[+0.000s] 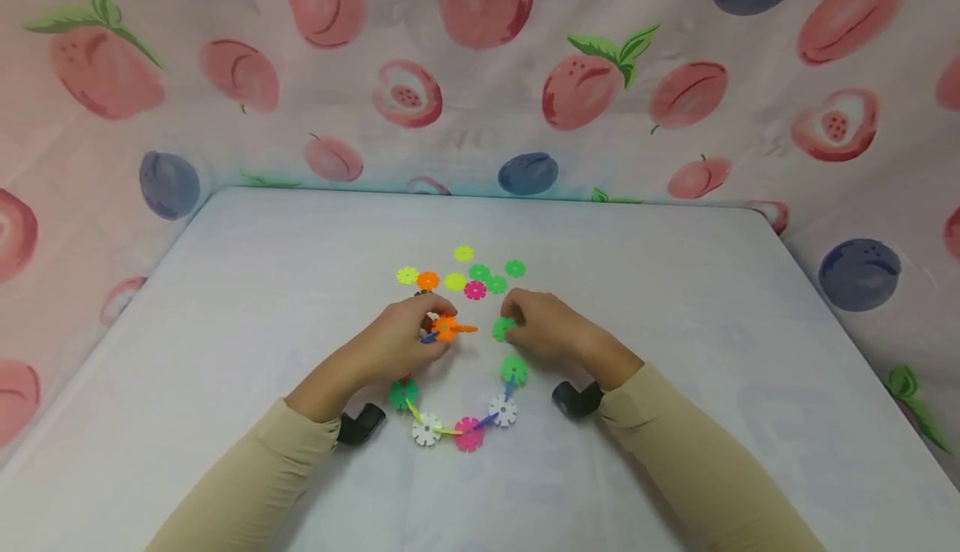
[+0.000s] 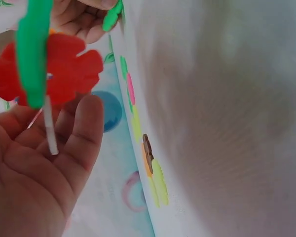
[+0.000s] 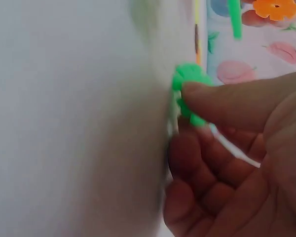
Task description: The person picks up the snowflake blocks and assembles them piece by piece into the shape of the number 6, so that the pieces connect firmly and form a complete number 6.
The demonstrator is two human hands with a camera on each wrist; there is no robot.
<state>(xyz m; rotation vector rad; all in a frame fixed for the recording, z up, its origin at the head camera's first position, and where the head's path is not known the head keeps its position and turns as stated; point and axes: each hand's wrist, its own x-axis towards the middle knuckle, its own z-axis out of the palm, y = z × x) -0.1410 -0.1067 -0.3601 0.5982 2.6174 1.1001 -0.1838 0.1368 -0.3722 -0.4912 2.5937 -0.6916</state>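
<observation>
Notched plastic flower discs are linked into a curved chain on the white table, with a pink disc [image 1: 468,434] at its lowest bend. My left hand [image 1: 405,335] pinches the chain's left part near an orange disc [image 1: 444,328]; another orange disc juts edge-on to the right. In the left wrist view a red disc [image 2: 71,66] and an edge-on green disc [image 2: 32,54] lie in front of that palm. Between thumb and fingertips my right hand [image 1: 543,324] holds a green disc [image 3: 192,91]. Whether it joins the chain's right-end green disc [image 1: 513,370], I cannot tell.
Beyond the hands lie several loose discs, among them a yellow one [image 1: 463,253], a green one [image 1: 515,268] and a pink one [image 1: 475,290]. Black wrist devices [image 1: 362,424] sit below both forearms. A fruit-patterned cloth [image 1: 480,77] hangs behind the table [image 1: 675,285].
</observation>
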